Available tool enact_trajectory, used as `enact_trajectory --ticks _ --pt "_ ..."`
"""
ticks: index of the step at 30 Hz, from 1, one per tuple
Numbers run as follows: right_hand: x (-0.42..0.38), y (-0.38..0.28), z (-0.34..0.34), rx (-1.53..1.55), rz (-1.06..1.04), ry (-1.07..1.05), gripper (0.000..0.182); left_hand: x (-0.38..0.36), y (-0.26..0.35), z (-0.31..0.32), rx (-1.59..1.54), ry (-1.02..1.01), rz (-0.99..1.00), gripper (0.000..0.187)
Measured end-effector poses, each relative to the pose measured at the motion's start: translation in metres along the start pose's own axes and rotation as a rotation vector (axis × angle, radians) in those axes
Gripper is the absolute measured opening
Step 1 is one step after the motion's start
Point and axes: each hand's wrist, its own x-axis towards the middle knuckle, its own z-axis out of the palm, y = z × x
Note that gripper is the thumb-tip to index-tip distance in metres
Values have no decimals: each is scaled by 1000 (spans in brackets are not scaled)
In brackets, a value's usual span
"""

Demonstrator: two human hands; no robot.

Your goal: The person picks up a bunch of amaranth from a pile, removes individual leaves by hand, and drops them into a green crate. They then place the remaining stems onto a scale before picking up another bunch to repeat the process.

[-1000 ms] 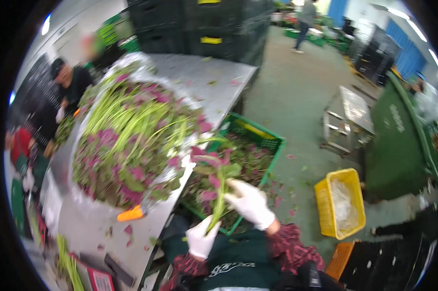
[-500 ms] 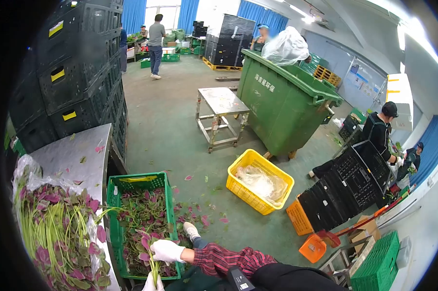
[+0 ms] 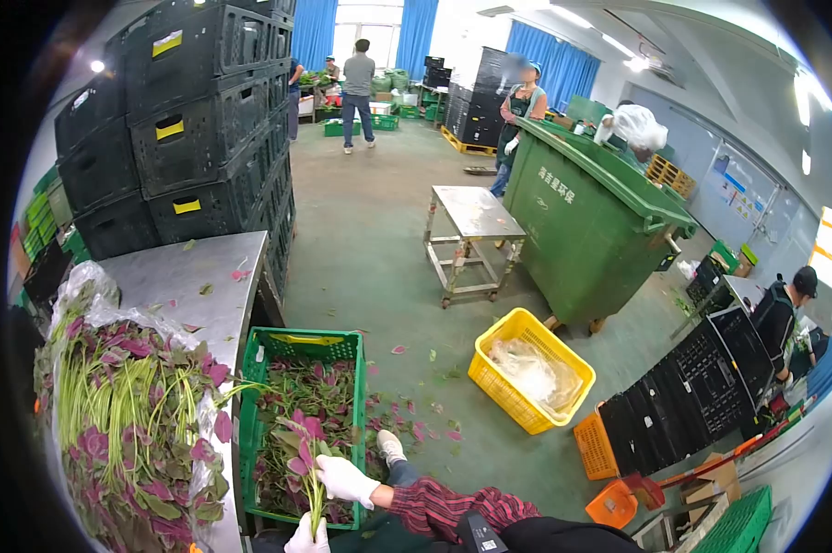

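My right hand (image 3: 347,481), in a white glove, pinches the upper part of a small bunch of purple-and-green leafy stalks (image 3: 303,452). Below it, my gloved left hand (image 3: 307,536) is closed around the lower stems, partly cut off by the frame's bottom edge. Both hands are over the near end of a green crate (image 3: 361,405), in which loose leaves and stems (image 3: 292,392) lie. To the left, a large heap of the same leafy stalks (image 3: 130,405) rests on clear plastic on a metal table (image 3: 181,276).
Stacked black crates (image 3: 195,147) rise behind the table. On the floor are a yellow basket (image 3: 490,373) holding clear plastic, a small metal stand (image 3: 476,217) and a large green bin (image 3: 591,212). Black crates (image 3: 683,387) stand at right; other people work farther back.
My view has turned left, so the scene sits farther right. Both hands keep hold of the bunch. At the bin, the clear bag has sunk lower and a person beside it shows more fully.
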Motion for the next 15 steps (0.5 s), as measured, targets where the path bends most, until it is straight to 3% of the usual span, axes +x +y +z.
enact_trajectory --ticks 1,3,5,11,13,15 --pt "0 4 3 1 -8 -5 16 -1 -3 2 0 -29 -70 24" --pt "-3 4 -2 492 291 -122 20 -2 -6 5 0 -52 -145 24" --pt "-3 -7 -16 756 497 -212 22 -3 -6 6 18 -9 -145 25" --pt "-3 -2 -36 1246 444 -205 19 -5 -8 9 -55 -80 -232 26" --pt "7 8 -61 1400 375 -49 20 -8 -15 6 -109 -69 -276 25" --pt "16 23 -81 1348 276 94 19 -13 -25 5 -184 -24 -290 22"
